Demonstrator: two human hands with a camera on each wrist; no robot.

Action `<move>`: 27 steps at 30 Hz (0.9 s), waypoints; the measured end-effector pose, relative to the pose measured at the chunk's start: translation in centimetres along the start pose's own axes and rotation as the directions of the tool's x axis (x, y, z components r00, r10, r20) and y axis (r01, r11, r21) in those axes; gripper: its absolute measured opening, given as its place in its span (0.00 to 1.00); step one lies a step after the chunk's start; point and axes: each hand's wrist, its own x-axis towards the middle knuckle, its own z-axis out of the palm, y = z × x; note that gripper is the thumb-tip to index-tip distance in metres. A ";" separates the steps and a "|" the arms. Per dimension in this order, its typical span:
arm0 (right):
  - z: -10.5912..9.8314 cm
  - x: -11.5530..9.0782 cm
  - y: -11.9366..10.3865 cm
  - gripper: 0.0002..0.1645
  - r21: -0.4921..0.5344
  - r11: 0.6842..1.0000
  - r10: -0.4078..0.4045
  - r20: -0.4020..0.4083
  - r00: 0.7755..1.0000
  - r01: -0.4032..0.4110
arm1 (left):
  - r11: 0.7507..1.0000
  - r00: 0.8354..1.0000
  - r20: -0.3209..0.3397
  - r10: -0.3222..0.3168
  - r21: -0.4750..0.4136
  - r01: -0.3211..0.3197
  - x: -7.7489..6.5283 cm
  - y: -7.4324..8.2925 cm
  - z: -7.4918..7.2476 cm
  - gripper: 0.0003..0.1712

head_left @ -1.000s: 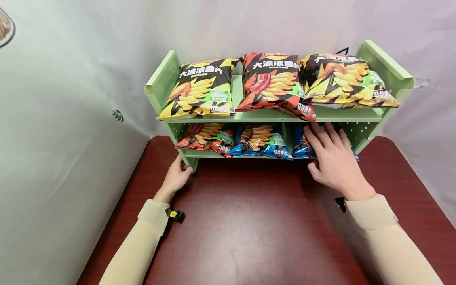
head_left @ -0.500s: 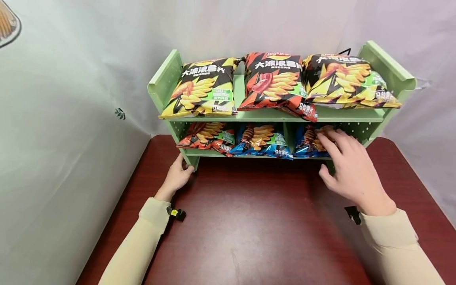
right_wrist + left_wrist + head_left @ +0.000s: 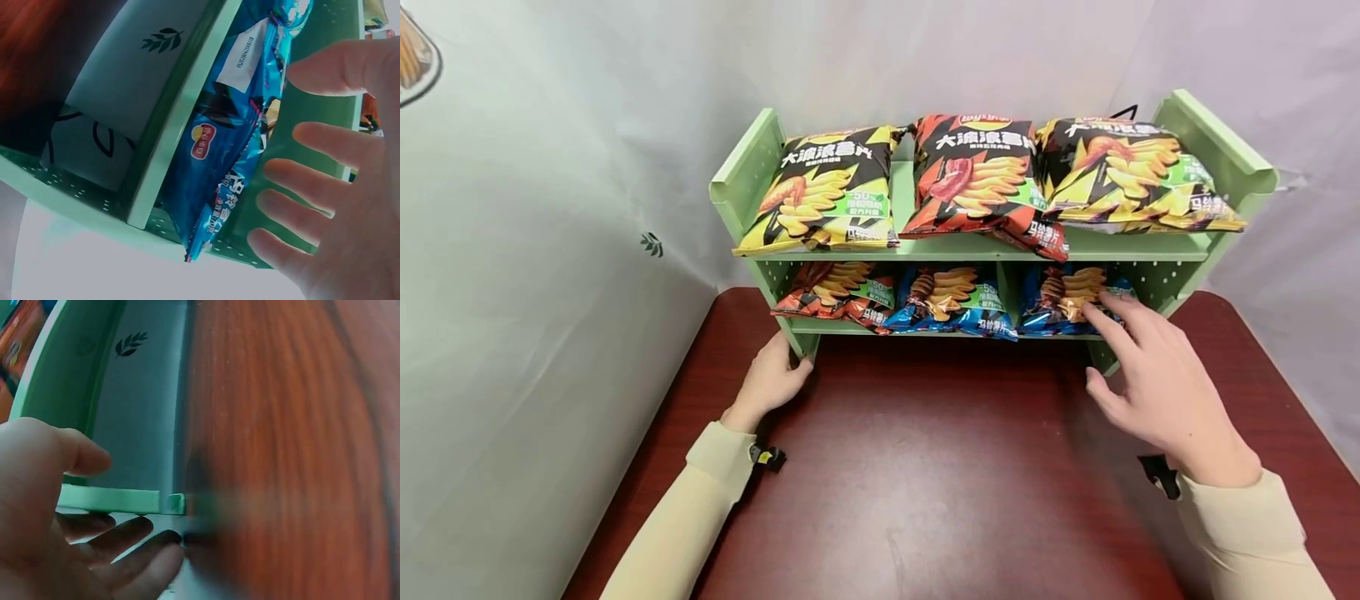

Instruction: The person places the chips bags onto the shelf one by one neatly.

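Observation:
My left hand (image 3: 771,375) holds the lower left leg of the green two-tier shelf (image 3: 977,250); in the left wrist view the thumb (image 3: 87,456) lies on one side of the side panel's edge and the fingers (image 3: 128,540) on the other. My right hand (image 3: 1172,392) hovers in front of the lower tier's right end, its fingers spread and slightly bent. Just beyond its fingertips lies a blue chip bag (image 3: 1045,312); the right wrist view shows a gap between that bag and the fingers (image 3: 306,175). Nothing is in the right palm.
A second blue chip bag (image 3: 955,300) and a red one (image 3: 835,296) share the lower tier. Above stand a yellow-and-black bag (image 3: 823,187), a red-and-black bag (image 3: 973,183) and another yellow-and-black bag (image 3: 1135,175). The shelf stands on a dark red table (image 3: 925,467), with pale sheeting (image 3: 550,292) around it.
My right hand has come off the blue chip bag and drawn back to the right and toward me, uncovering the bag. My left hand stays at the shelf leg, its thumb spread slightly wider.

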 end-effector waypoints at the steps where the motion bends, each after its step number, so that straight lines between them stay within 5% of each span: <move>1: 0.0 -0.1 0.0 0.45 0.001 1.000 0.000 0.008 1.000 0.000 | 0.999 1.000 -0.005 0.003 0.040 -0.003 -0.2 0.3 -0.1 0.32; 5: -0.1 -0.2 -0.2 0.44 0.015 1.000 0.004 0.044 0.999 -0.005 | 0.964 0.999 -0.036 0.015 0.267 -0.005 -1.4 1.1 -0.9 0.25; 11: -0.5 -0.3 -0.5 0.46 0.025 1.000 0.012 0.064 0.998 -0.014 | 0.822 0.982 -0.094 0.166 0.563 -0.085 -4.1 3.7 -2.4 0.23; 14: -0.8 -0.2 -0.6 0.47 0.023 1.000 0.015 0.065 0.998 -0.017 | 0.810 0.946 -0.148 0.289 0.565 -0.159 -5.0 5.9 -2.9 0.22; 17: -1.0 0.0 -0.8 0.48 0.017 0.999 0.028 0.084 0.996 -0.030 | 0.813 0.892 -0.211 0.401 0.530 -0.241 -5.3 8.0 -3.0 0.22; 22: -1.4 0.1 -1.5 0.53 0.018 0.995 0.093 0.166 0.982 -0.097 | 0.809 0.820 -0.263 0.508 0.471 -0.351 -5.7 11.0 -3.0 0.29; 25: -1.6 0.0 -2.0 0.58 0.018 0.990 0.133 0.211 0.968 -0.140 | 0.797 0.797 -0.267 0.543 0.462 -0.388 -5.8 12.3 -3.0 0.32; 27: -1.6 0.0 -2.2 0.60 0.014 0.987 0.151 0.233 0.961 -0.159 | 0.794 0.803 -0.244 0.543 0.462 -0.396 -5.8 13.0 -2.9 0.36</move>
